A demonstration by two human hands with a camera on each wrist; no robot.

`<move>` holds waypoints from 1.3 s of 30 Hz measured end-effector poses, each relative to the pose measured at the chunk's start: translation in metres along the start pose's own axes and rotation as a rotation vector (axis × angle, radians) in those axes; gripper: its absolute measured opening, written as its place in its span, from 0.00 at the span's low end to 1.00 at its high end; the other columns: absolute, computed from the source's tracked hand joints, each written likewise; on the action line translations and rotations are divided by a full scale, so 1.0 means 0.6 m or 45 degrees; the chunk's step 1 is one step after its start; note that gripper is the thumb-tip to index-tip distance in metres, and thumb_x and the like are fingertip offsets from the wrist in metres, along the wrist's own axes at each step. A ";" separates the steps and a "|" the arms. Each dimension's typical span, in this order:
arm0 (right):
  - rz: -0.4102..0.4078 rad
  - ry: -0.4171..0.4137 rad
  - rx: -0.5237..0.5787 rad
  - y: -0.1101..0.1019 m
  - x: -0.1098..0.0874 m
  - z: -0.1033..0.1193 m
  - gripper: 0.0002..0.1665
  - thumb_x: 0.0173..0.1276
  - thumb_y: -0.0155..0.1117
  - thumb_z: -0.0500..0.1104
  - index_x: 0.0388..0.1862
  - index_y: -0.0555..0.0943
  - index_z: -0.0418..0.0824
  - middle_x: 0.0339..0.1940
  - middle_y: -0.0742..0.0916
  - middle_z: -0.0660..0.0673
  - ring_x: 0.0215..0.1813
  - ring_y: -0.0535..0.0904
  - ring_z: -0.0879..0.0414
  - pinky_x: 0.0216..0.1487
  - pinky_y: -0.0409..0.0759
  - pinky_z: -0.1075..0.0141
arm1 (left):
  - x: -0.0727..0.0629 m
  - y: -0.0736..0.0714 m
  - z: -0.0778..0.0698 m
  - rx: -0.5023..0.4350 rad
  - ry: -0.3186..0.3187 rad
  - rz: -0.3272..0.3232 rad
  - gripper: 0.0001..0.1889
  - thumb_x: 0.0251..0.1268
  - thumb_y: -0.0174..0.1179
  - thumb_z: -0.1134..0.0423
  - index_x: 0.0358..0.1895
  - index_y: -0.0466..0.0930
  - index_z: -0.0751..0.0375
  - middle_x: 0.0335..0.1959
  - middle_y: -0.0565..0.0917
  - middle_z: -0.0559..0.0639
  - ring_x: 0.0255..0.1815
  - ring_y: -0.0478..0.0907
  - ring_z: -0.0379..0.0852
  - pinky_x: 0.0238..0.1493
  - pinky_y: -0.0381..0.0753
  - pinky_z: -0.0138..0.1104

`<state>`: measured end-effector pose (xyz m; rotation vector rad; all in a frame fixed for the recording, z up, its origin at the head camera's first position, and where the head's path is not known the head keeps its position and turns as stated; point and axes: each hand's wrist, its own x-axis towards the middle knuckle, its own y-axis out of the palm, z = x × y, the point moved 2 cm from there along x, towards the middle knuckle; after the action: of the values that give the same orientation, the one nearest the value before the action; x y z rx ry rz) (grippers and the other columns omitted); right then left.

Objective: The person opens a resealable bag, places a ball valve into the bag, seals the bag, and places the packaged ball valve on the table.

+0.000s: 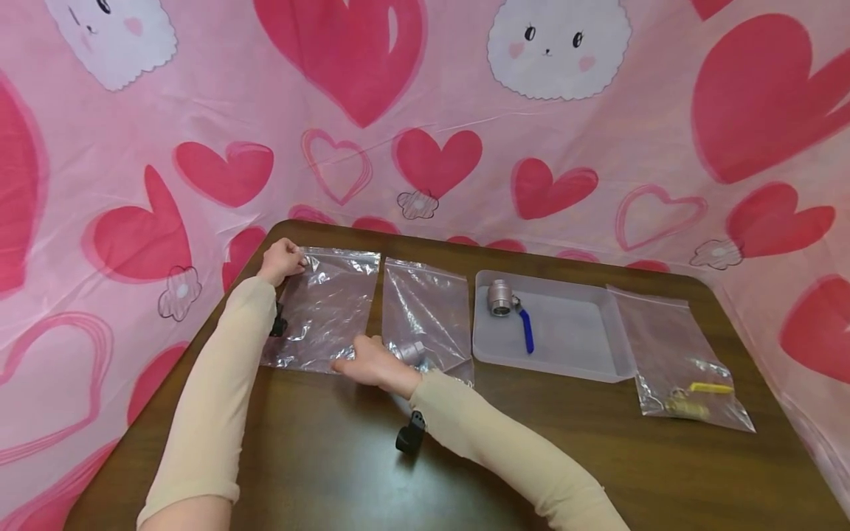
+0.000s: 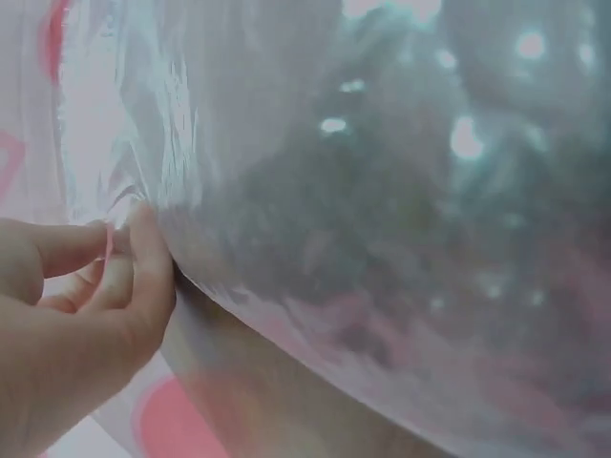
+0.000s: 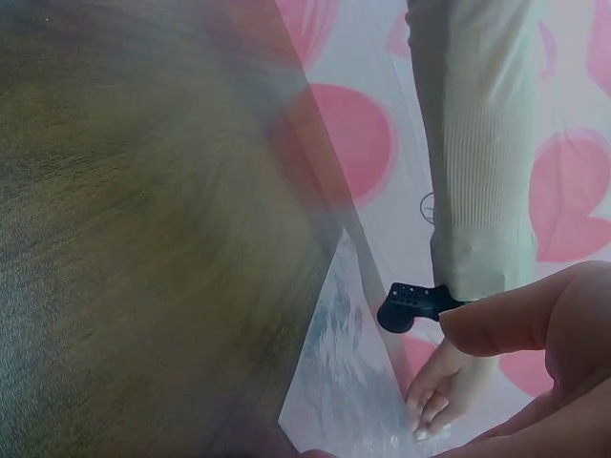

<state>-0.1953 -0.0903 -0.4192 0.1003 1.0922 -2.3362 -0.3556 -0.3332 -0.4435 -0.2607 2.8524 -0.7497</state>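
My left hand (image 1: pixel 282 261) pinches the top left corner of a clear zip bag (image 1: pixel 332 302) between thumb and fingers; the left wrist view shows the plastic (image 2: pixel 315 191) stretching away from those fingertips. Near that bag's lower right corner is my right hand (image 1: pixel 375 363), its thumb (image 3: pixel 506 315) standing apart from the fingers in the right wrist view. The fingertips there are partly cut off. Just right of it, a second zip bag (image 1: pixel 428 302) holds a silvery metal fitting (image 1: pixel 412 354), partly hidden by the hand.
A translucent tray (image 1: pixel 571 324) holds a metal ball valve (image 1: pixel 499 299) with a blue lever (image 1: pixel 527 330). At far right, another zip bag (image 1: pixel 657 332) contains a brass valve (image 1: pixel 687 407) with a yellow lever. The brown table (image 1: pixel 319 457) meets a pink heart-patterned cloth behind.
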 end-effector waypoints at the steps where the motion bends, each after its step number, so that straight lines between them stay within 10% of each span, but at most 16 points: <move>1: 0.000 -0.003 0.005 -0.001 0.001 -0.001 0.19 0.64 0.66 0.50 0.29 0.75 0.34 0.42 0.82 0.34 0.41 0.73 0.49 0.45 0.77 0.58 | -0.001 0.001 0.000 -0.054 -0.009 0.025 0.04 0.72 0.47 0.72 0.37 0.63 0.68 0.32 0.76 0.55 0.19 0.75 0.28 0.28 0.81 0.21; 9: -0.034 -0.057 0.103 -0.004 0.001 -0.006 0.19 0.63 0.66 0.47 0.44 0.79 0.33 0.41 0.86 0.38 0.36 0.73 0.54 0.39 0.76 0.65 | -0.006 -0.004 0.001 -0.369 -0.025 0.076 0.06 0.74 0.37 0.75 0.37 0.56 0.61 0.39 0.68 0.57 0.24 0.74 0.30 0.31 0.79 0.20; 17: 0.014 0.027 0.291 -0.003 0.001 -0.005 0.16 0.67 0.65 0.44 0.25 0.75 0.35 0.28 0.85 0.35 0.30 0.81 0.47 0.28 0.71 0.70 | -0.013 -0.022 -0.010 -0.575 -0.155 0.175 0.07 0.76 0.37 0.74 0.40 0.55 0.57 0.41 0.66 0.52 0.35 0.73 0.35 0.39 0.79 0.21; 23: 0.111 0.084 0.704 0.013 0.006 -0.009 0.18 0.70 0.61 0.34 0.52 0.72 0.23 0.39 0.88 0.30 0.30 0.85 0.50 0.36 0.87 0.65 | -0.026 -0.033 -0.021 -0.598 -0.188 0.216 0.09 0.76 0.40 0.73 0.35 0.64 0.60 0.36 0.72 0.47 0.36 0.74 0.37 0.40 0.80 0.22; 31: 0.148 0.000 0.887 0.004 0.000 -0.014 0.05 0.70 0.57 0.30 0.44 0.75 0.30 0.33 0.85 0.36 0.23 0.78 0.61 0.26 0.83 0.72 | -0.037 -0.034 -0.038 -0.662 -0.213 0.329 0.15 0.78 0.43 0.67 0.32 0.79 0.55 0.35 0.77 0.42 0.42 0.74 0.38 0.70 0.70 0.34; 39: 0.203 -0.118 0.783 -0.032 -0.033 -0.044 0.05 0.71 0.57 0.32 0.40 0.77 0.29 0.29 0.83 0.40 0.26 0.79 0.60 0.35 0.87 0.63 | -0.045 -0.033 -0.065 -0.891 -0.163 0.415 0.12 0.77 0.49 0.67 0.34 0.80 0.54 0.29 0.81 0.44 0.34 0.77 0.39 0.41 0.82 0.25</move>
<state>-0.1927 -0.0522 -0.4176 0.2898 0.2799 -2.4188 -0.3357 -0.3258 -0.3967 0.0708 2.8135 0.3262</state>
